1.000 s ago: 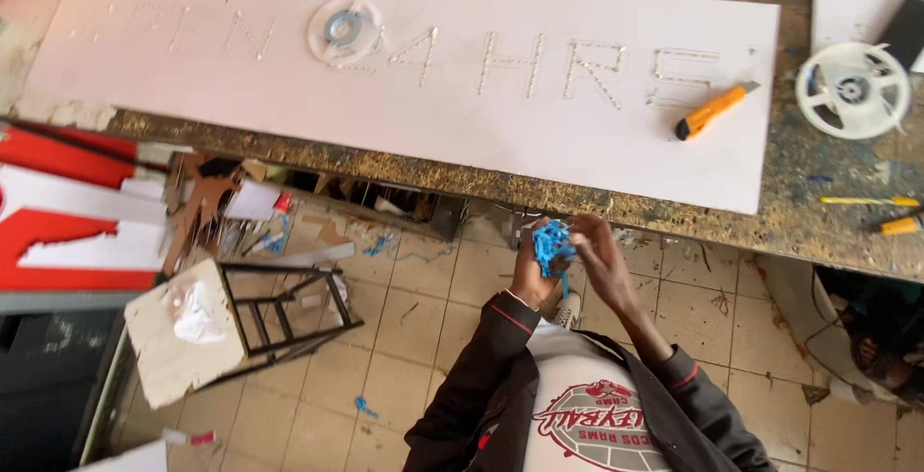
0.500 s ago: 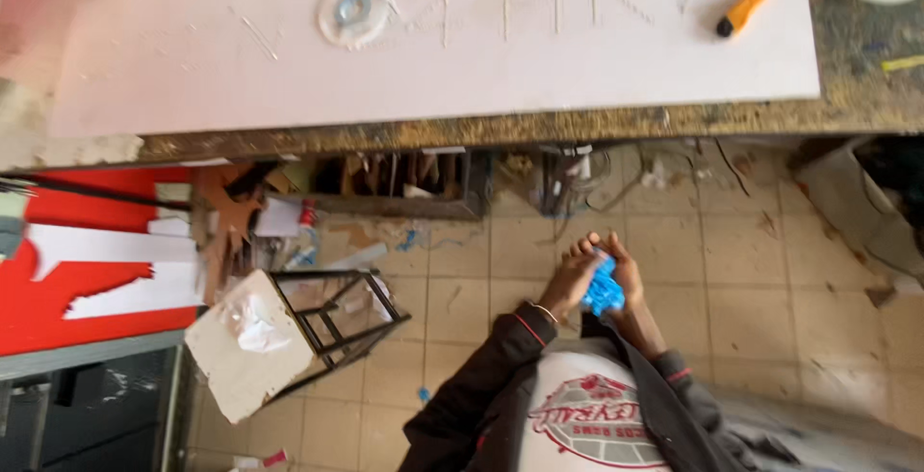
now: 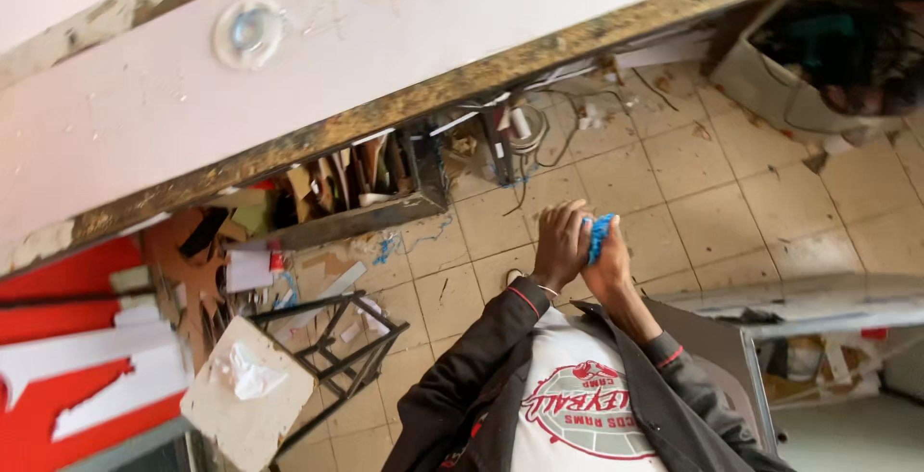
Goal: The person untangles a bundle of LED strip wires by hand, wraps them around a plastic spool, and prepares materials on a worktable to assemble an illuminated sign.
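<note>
Both hands, left hand [image 3: 561,244] and right hand [image 3: 609,265], pressed together clamping a small blue object [image 3: 599,235]; long pale sign board [image 3: 318,58] on scuffed workbench [image 3: 539,53]

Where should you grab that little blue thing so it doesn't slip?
Take the blue thing by its two flat sides, coming in from left and right. It is small and thin, and it stands on edge between the left hand and right hand, pressed from both sides.

Your long pale pink sign board [image 3: 404,39] lying flat across the workbench (faint raised letters on it), red-and-white sign panel [image 3: 58,376] at lower left on the floor, beside the black metal stool.
</note>
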